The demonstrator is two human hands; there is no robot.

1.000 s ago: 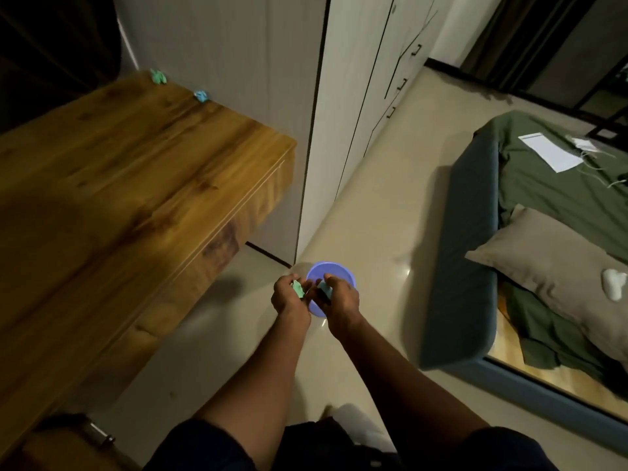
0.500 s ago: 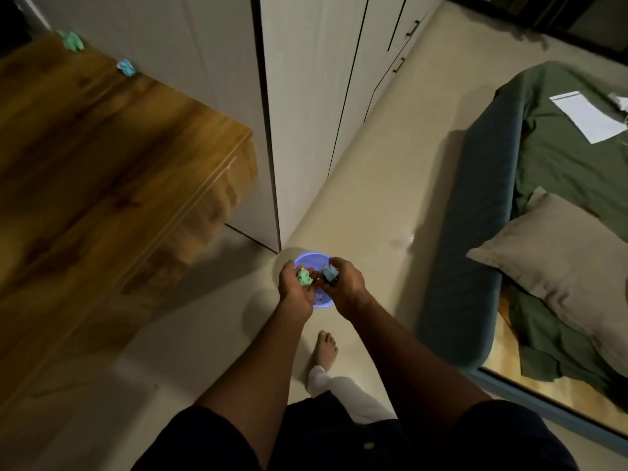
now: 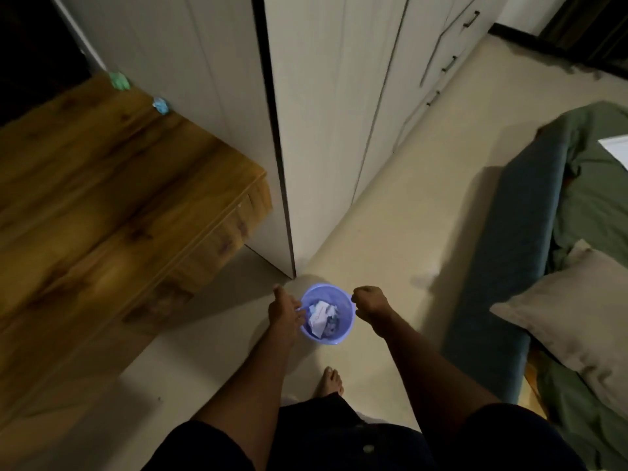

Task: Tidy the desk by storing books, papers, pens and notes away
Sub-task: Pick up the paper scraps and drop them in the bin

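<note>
A small purple bin (image 3: 346,321) stands on the floor by the wardrobe corner, with crumpled white paper (image 3: 321,316) and small coloured scraps inside. My left hand (image 3: 284,311) hovers at the bin's left rim, fingers spread, holding nothing. My right hand (image 3: 370,302) hangs at the right rim, curled into a loose fist with nothing visible in it. On the wooden desk (image 3: 102,205), at its far edge against the wardrobe, lie a green crumpled note (image 3: 119,80) and a blue crumpled note (image 3: 160,105).
White wardrobe (image 3: 323,113) with drawer handles runs along the back. A bed (image 3: 530,249) with green sheet, grey pillow (image 3: 577,324) and a white paper (image 3: 616,149) lies on the right. My bare foot (image 3: 331,382) stands on the beige floor below the bin.
The green and blue crumpled notes have left my hands, which have moved apart to either side of the bin. My view has shifted so the bin's contents show.
</note>
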